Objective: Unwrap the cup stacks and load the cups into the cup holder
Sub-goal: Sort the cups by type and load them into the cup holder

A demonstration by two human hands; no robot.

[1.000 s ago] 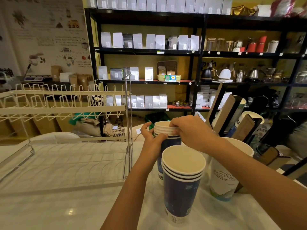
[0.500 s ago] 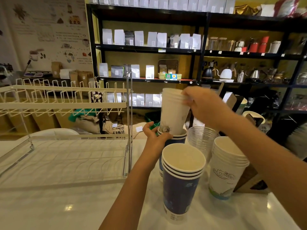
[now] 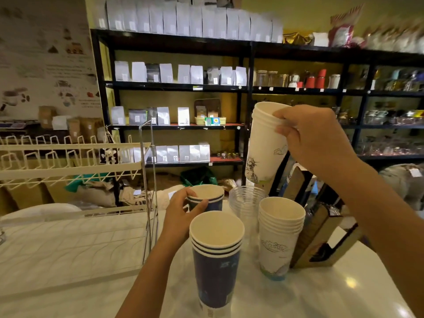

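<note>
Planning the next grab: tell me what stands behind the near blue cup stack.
Behind the near blue cup stack stands a second blue stack, gripped by the left hand. Its lower part is hidden, so how many cups it holds cannot be seen.

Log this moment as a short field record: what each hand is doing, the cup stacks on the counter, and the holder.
right hand: holds white cup stack in the air, tilted
left hand: grips rear blue cup stack near its rim
front blue cup stack: upright, untouched
clear cup stack: upright, behind
white printed cup stack: upright beside cup holder
surface: white counter
</note>
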